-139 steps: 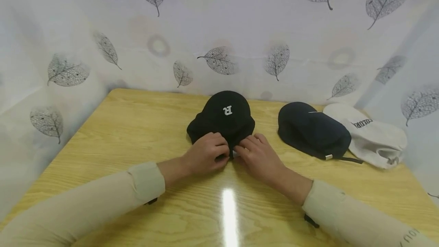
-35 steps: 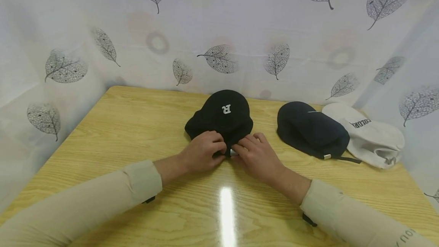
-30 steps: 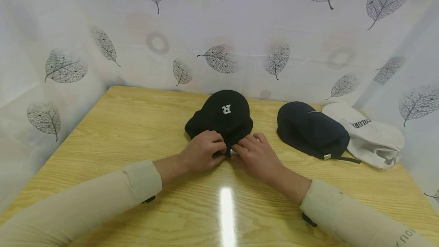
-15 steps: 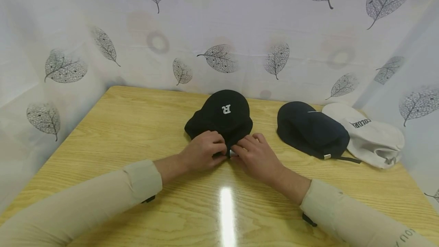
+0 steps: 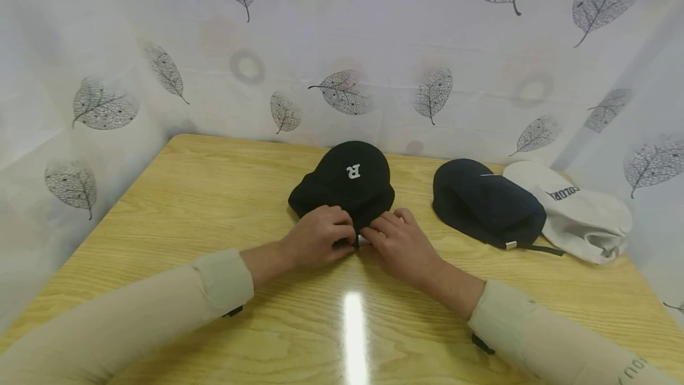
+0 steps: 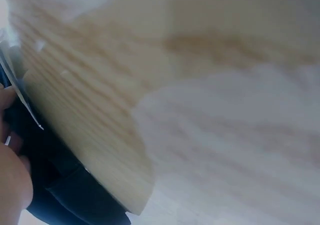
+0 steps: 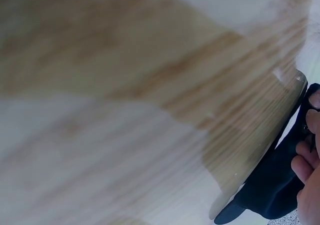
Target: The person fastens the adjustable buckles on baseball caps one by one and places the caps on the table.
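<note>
A black cap (image 5: 352,186) with a white letter R lies on the wooden table in the head view, its near edge toward me. My left hand (image 5: 323,236) pinches the cap's near edge by the closure strap, its fingers curled. Beside it, my right hand (image 5: 401,242) grips the same edge with bent fingers, next to a small silver buckle (image 5: 364,241). The fingertips and most of the strap are hidden. Both wrist views catch only part of the dark cap (image 6: 75,195) at their edges, with fingers (image 7: 302,167) against it in the right one.
Right of the hands lies a navy cap (image 5: 483,204) with a loose strap, overlapping a white cap (image 5: 579,207) with dark lettering. The wooden table (image 5: 214,183) ends at a leaf-patterned curtain (image 5: 374,34) behind and at both sides.
Both hands stay at the cap's near edge with only small finger movements. The silver buckle between them shows a little differently from frame to frame. The other caps have not moved.
</note>
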`<state>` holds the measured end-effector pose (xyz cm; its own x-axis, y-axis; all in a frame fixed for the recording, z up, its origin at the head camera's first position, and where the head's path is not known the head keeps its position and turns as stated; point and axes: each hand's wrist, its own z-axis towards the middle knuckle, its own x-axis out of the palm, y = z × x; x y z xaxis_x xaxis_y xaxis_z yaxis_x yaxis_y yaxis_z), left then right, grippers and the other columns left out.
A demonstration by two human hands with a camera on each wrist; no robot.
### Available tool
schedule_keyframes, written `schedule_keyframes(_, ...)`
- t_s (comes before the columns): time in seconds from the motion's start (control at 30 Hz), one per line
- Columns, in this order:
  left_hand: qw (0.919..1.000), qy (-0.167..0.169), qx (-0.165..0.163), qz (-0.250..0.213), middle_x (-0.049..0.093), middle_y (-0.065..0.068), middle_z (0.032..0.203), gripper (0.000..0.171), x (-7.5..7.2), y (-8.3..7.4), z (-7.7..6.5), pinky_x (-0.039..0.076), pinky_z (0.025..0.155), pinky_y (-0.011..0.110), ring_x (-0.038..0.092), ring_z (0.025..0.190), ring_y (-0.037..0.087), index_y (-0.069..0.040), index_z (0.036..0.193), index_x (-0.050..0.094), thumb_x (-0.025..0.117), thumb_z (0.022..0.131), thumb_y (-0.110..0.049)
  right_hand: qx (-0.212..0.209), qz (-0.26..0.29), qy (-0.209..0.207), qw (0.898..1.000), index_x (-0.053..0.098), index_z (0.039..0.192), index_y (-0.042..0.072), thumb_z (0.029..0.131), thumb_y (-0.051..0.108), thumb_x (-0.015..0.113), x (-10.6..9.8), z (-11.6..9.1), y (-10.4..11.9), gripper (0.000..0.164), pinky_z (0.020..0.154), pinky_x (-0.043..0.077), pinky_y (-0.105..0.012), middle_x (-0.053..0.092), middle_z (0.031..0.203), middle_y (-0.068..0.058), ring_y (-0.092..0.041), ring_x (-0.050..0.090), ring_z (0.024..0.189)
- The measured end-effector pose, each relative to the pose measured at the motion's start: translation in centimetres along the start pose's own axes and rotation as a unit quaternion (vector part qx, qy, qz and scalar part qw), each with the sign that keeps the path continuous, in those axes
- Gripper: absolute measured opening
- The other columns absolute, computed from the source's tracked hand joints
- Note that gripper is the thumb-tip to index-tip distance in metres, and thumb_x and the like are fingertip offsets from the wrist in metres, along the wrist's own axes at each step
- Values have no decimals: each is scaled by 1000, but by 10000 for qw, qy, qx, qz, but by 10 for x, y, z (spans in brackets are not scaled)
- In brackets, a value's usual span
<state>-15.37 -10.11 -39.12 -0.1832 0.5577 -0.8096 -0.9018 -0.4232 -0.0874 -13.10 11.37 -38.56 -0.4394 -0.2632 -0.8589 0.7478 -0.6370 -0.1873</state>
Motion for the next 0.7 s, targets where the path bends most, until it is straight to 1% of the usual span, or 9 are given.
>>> schedule_keyframes(0.17,9996,103,-179,177,59,-3,83,17,-1,0,-1,43,65,26,54,76,12,-17,75,63,80,70,-20,50,-56,7,10000,70,97,14,79,29,74,0,1,0,24,81,40,-40,64,90,0,-19,56,86)
schedule_keyframes(0.27,9993,133,-306,148,57,-4,80,19,0,1,-2,44,66,26,53,74,11,-17,73,61,79,69,-18,60,-82,10,9999,70,97,15,79,29,73,0,0,0,23,80,40,-40,64,90,0,-19,56,86)
schedule_keyframes(0.37,9992,132,-363,85,55,-4,79,19,1,2,-3,44,66,26,51,71,11,-16,72,59,78,69,-16,58,-107,2,9999,70,97,15,80,30,73,1,0,0,23,80,40,-40,64,90,0,-19,56,86)
schedule_keyframes(0.47,9993,104,-352,22,54,-4,78,17,1,3,-3,45,67,25,51,71,11,-16,71,59,76,71,-15,69,-144,-22,9999,70,97,15,79,30,73,2,0,-1,23,79,40,-39,63,90,0,-19,56,86)
schedule_keyframes(0.7,9997,23,-218,-59,57,-3,80,12,0,4,-2,46,70,25,53,74,11,-16,72,63,75,74,-17,98,-97,-1,9999,69,97,15,80,30,72,2,0,-1,23,80,39,-39,63,90,0,-19,56,86)
